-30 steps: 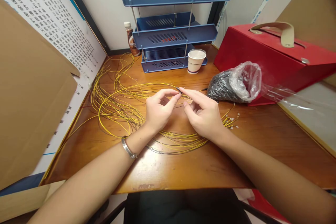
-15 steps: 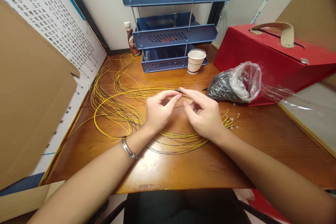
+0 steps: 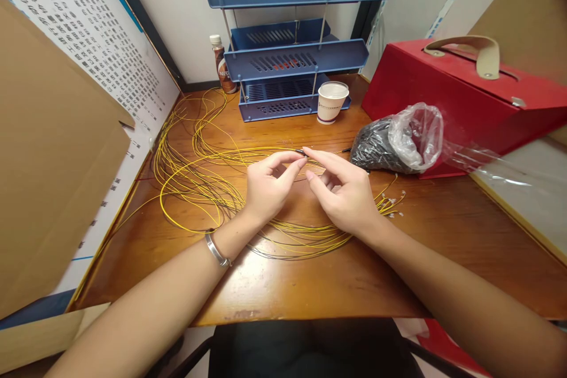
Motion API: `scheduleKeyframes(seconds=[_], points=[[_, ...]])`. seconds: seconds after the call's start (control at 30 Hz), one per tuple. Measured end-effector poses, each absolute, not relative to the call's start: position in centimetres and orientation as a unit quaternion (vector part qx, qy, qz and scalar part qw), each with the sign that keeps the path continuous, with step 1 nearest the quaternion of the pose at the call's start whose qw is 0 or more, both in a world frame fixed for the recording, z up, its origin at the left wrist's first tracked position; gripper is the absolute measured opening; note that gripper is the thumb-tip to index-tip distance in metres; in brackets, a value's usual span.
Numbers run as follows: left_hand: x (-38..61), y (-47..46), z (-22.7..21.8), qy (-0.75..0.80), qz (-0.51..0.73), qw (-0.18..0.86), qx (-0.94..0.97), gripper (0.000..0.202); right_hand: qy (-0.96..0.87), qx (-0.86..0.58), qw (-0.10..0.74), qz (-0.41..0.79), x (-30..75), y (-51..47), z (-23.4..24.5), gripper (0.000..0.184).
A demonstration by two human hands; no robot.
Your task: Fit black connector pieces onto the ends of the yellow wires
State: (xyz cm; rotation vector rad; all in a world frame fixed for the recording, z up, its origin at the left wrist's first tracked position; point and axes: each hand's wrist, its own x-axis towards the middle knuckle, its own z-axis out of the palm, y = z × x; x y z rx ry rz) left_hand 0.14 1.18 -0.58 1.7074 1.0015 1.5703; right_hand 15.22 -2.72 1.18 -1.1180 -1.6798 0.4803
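My left hand pinches a small dark piece between thumb and index finger, above the wood desk. What kind of piece it is cannot be made out; it seems to sit at the end of a yellow wire. From the right, the index fingertip of my right hand touches the piece's end, while the thumb stays apart below it. The other right fingers are partly hidden. Beneath both hands runs a loose bundle of thin yellow and black wires, coiled at the left. Small clear tips show on the wire ends at the right.
A clear plastic bag of black material lies right of my hands, before a red box with a handle. Behind stand a paper cup, a blue tiered rack and a bottle. Cardboard borders the left.
My right thumb has shifted slightly left and away from the index finger. The left hand keeps its pinch on the small dark piece. The view has shifted very slightly.
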Motion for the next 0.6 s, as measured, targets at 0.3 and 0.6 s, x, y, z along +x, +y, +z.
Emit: scheduleKeyframes(seconds=[0.3, 0.6], points=[[0.15, 1.20, -0.61, 0.377, 0.591, 0.315, 0.639, 0.012, -0.668, -0.481, 0.513, 0.243, 15.06, -2.61, 1.29, 0.041], [0.22, 1.13, -0.43, 0.384, 0.585, 0.315, 0.641, 0.011, -0.615, -0.494, 0.509, 0.344, 15.06, -2.47, 1.60, 0.047]])
